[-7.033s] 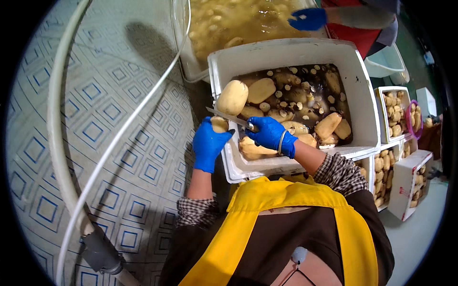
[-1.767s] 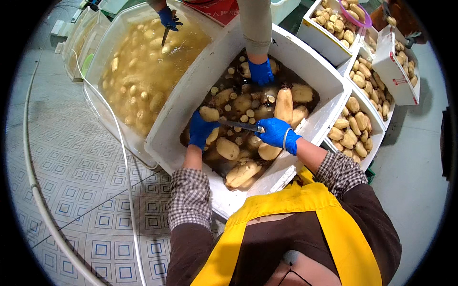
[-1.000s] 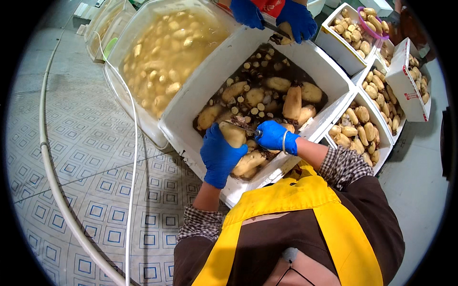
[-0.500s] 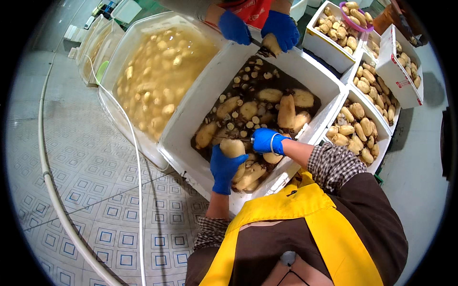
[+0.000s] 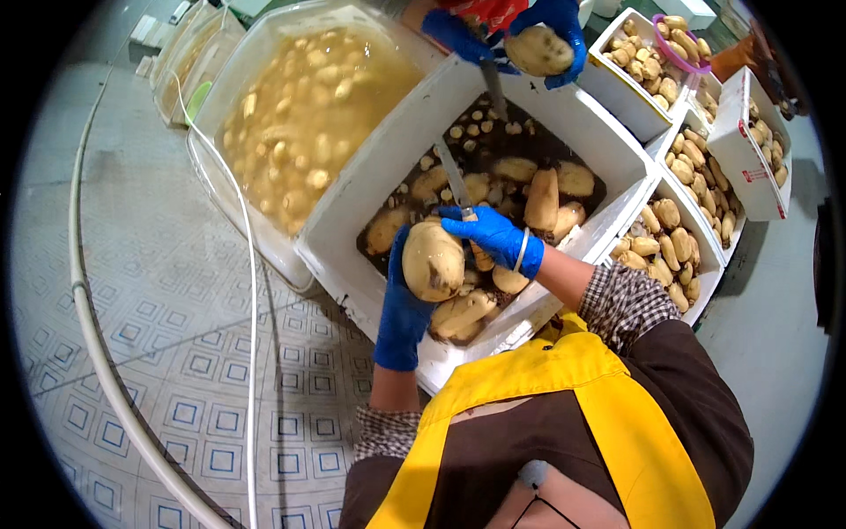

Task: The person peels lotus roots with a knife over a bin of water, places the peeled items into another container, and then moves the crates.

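Note:
A thick, pale lotus root segment (image 5: pixel 434 264) rests in my left hand (image 5: pixel 399 309), whose blue-gloved fingers wrap its left side. My right hand (image 5: pixel 498 240), gloved in blue too, is closed round the wooden handle of a knife (image 5: pixel 453 173). The knife's blade points up and away over the water, and the right fingertips are close to the root's upper right side. Below both hands is a white foam box (image 5: pixel 339 231) of dark water. Several lotus roots (image 5: pixel 542 201) and small cut slices (image 5: pixel 473 130) lie in it.
Across the box, a co-worker's blue-gloved hands (image 5: pixel 555 26) hold another lotus root (image 5: pixel 539 50) and a knife (image 5: pixel 493 88). On the left stands a tub (image 5: pixel 204 145) of cloudy water with lotus pieces. Foam boxes (image 5: pixel 656 176) of lotus roots line the right. Hoses (image 5: pixel 101 353) cross the tiled floor.
My left hand has raised and turned the lotus root. The knife has swung from beside the root to point upward. The co-worker's root has turned and their blade now points down.

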`<act>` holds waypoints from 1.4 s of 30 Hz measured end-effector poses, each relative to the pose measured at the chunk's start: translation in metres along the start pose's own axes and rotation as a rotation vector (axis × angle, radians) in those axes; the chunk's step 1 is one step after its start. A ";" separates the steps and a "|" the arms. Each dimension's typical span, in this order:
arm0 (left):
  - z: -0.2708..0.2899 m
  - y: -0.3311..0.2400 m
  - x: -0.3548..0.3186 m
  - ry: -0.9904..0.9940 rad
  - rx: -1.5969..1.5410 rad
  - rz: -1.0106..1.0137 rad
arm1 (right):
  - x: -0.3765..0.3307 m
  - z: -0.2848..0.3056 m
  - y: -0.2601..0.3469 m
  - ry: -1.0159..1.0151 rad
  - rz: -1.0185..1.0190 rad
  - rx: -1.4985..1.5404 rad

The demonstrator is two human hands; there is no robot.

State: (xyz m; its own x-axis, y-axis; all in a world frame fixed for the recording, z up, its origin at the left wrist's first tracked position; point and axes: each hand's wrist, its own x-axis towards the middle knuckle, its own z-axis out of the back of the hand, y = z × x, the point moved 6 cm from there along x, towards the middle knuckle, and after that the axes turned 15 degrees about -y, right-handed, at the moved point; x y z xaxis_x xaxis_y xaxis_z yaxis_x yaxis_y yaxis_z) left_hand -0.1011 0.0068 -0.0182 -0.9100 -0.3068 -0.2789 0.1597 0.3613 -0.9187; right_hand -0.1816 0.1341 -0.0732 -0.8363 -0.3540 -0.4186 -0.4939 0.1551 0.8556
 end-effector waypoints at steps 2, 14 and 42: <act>0.012 0.021 0.003 0.014 0.004 0.207 | -0.008 -0.008 0.018 0.064 0.139 -0.212; 0.008 0.012 0.008 0.012 0.326 0.059 | -0.022 0.008 0.052 -0.018 0.623 -1.131; 0.029 0.005 -0.012 0.016 -0.613 0.401 | -0.013 0.008 0.017 0.063 0.090 -0.167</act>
State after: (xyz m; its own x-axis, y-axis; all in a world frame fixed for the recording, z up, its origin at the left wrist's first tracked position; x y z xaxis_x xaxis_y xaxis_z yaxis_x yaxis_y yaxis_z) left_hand -0.0788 -0.0129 -0.0277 -0.8326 -0.0361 -0.5526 0.2436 0.8723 -0.4240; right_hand -0.1810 0.1491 -0.0555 -0.8563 -0.4035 -0.3224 -0.3668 0.0357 0.9296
